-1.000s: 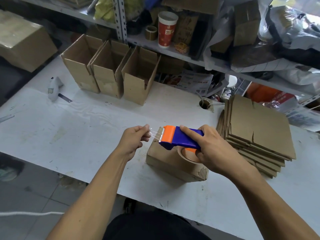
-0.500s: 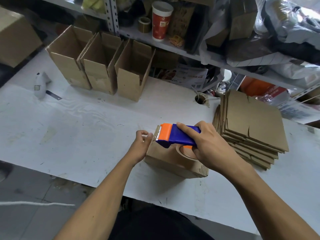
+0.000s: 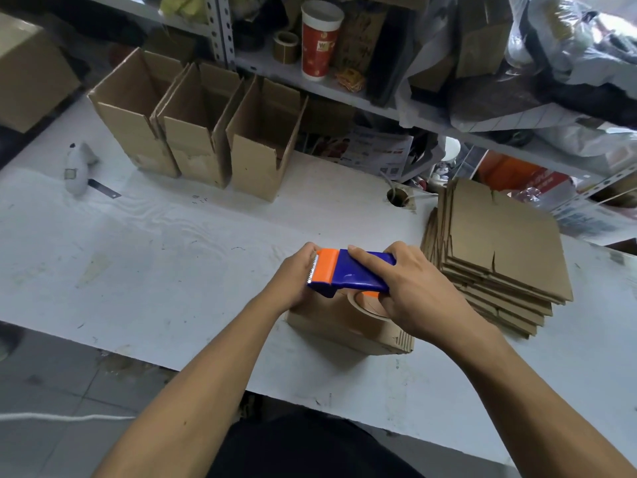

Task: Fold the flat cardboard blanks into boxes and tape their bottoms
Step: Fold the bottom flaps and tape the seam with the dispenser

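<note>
Corrugated box (image 3: 344, 326) under plastic dispenser (image 3: 351, 276)

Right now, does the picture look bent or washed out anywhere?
Head view: the wide lens bows the white table edge and the shelf rail; daylight washes out the plastic bags top right; the hands and tape dispenser stay sharp.

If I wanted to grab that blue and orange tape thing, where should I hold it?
Hold the tape dispenser by its blue body, coming from the right like the right hand does. The orange end has a jagged cutting edge, so keep fingers off that side.
</note>
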